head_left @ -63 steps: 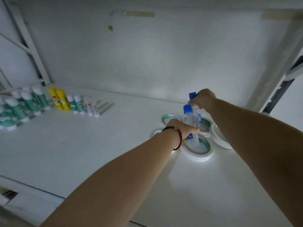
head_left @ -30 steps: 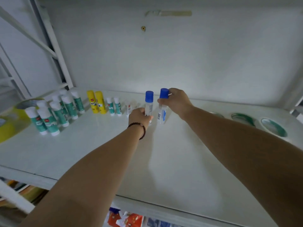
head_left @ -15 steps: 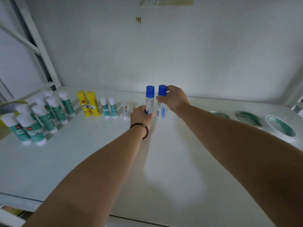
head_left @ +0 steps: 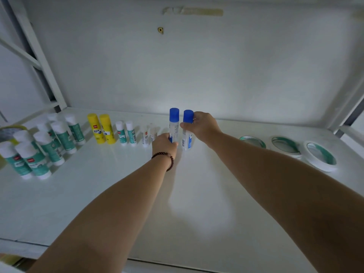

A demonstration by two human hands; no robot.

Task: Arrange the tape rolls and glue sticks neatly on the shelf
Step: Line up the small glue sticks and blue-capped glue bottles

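While both arms reach deep over the white shelf (head_left: 197,194), each hand has a grip on one blue-capped glue bottle. The left hand (head_left: 164,143), with a dark bead bracelet (head_left: 165,157) at the wrist, curls its fingers round the lower body of the left glue bottle (head_left: 174,123), which stands upright. The right hand (head_left: 202,125) comes from the side and pinches the right glue bottle (head_left: 187,131) just under its blue cap, thumb in front; this bottle leans a little, and its foot appears to be at the shelf surface, though I cannot tell whether it rests there. The two bottles are just beside each other, near the shelf's back edge, about midway along it.

Leftward from the hands a row runs along the back edge: two very small white glue sticks (head_left: 145,136) just beside the left hand, then two small teal-and-white glue sticks (head_left: 126,133), then two yellow glue sticks (head_left: 101,129). Toward the shelf's left edge stands a loose cluster of larger teal glue sticks with white caps (head_left: 49,142), reaching forward from the back left corner. Something yellow (head_left: 11,128) shows past that edge, too cut off to make out.

On the other side, near the right edge, three tape rolls (head_left: 319,156) lie flat in a line, white outside with green inner rims, well apart from the hands.

Behind everything rises a plain white back wall (head_left: 197,66) with a strip of pale tape (head_left: 193,11) stuck high on it.
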